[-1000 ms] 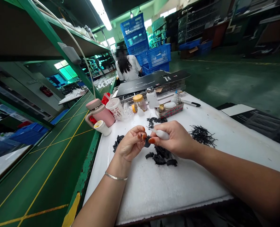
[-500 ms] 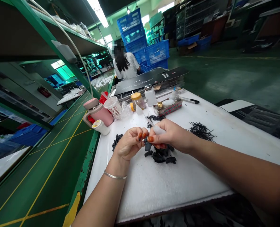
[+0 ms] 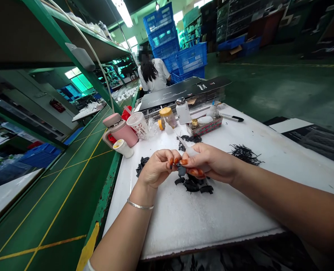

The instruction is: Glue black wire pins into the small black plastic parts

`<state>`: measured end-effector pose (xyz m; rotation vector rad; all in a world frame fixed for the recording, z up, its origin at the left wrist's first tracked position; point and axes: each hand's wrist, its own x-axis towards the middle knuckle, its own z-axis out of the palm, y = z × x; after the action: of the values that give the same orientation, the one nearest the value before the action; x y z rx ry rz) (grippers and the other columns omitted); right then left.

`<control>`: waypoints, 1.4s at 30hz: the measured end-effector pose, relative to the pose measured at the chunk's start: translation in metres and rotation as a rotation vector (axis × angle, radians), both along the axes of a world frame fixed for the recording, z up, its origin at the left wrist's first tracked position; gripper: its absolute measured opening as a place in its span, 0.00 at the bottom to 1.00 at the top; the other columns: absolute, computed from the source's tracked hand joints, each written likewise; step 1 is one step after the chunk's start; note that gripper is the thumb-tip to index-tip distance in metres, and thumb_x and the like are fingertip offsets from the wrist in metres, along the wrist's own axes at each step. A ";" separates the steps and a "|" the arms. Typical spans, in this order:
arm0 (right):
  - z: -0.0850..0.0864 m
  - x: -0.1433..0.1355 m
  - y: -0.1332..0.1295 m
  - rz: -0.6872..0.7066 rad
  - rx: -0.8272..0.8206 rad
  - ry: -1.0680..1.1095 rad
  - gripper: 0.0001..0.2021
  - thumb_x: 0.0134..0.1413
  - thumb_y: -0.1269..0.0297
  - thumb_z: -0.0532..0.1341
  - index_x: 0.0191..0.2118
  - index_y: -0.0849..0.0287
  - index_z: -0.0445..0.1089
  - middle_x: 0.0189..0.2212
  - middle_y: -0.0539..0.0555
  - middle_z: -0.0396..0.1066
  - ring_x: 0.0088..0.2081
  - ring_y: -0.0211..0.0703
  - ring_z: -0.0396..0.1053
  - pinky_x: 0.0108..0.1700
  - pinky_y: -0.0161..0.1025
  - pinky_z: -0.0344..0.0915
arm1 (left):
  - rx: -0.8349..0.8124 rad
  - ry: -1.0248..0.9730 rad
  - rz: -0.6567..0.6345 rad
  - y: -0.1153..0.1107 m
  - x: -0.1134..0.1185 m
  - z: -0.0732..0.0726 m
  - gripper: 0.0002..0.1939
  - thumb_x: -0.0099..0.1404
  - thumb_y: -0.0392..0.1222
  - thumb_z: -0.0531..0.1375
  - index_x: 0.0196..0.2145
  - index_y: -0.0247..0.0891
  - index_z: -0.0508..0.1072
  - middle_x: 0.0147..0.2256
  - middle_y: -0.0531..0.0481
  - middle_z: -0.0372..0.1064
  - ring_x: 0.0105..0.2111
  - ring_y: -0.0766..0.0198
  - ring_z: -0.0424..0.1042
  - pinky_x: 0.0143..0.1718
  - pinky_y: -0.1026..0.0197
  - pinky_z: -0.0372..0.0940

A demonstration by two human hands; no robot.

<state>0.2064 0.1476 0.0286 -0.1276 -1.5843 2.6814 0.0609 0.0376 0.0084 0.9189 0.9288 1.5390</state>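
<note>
My left hand (image 3: 159, 167) is closed in a pinch at the middle of the white table (image 3: 209, 229), its fingertips meeting those of my right hand (image 3: 212, 163). Between the fingertips is a small dark piece (image 3: 181, 170), mostly covered by the fingers. My right hand is also wrapped round a translucent white bottle (image 3: 190, 151) whose thin nozzle points up and to the left. Below the hands lie several curved black pieces (image 3: 192, 186). More black pieces (image 3: 142, 165) lie left of my left hand, and thin black sticks (image 3: 245, 154) lie to the right.
Behind the hands stand a pink thermos (image 3: 124, 132), a plastic cup (image 3: 138, 124), a yellow-lidded jar (image 3: 168, 116), a white bottle (image 3: 183, 111) and a small patterned box (image 3: 206, 127). A knife (image 3: 231, 117) lies at the right. A person (image 3: 152, 73) sits beyond, near blue crates (image 3: 190, 60).
The whole view has shifted slightly, so the table and objects appear a little further right. Both hands keep their hold, and the fingertips remain together.
</note>
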 end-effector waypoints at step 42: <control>-0.003 -0.002 -0.001 0.098 -0.090 -0.170 0.08 0.39 0.67 0.63 0.20 0.67 0.66 0.12 0.48 0.58 0.13 0.28 0.52 0.14 0.26 0.46 | 0.249 0.271 0.051 0.002 -0.006 -0.003 0.07 0.47 0.35 0.70 0.18 0.37 0.75 0.24 0.52 0.57 0.28 0.67 0.61 0.28 0.64 0.58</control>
<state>0.2042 0.1465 0.0254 -0.2946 -1.5500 2.8879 0.0551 0.0396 0.0057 1.3152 0.9690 1.6246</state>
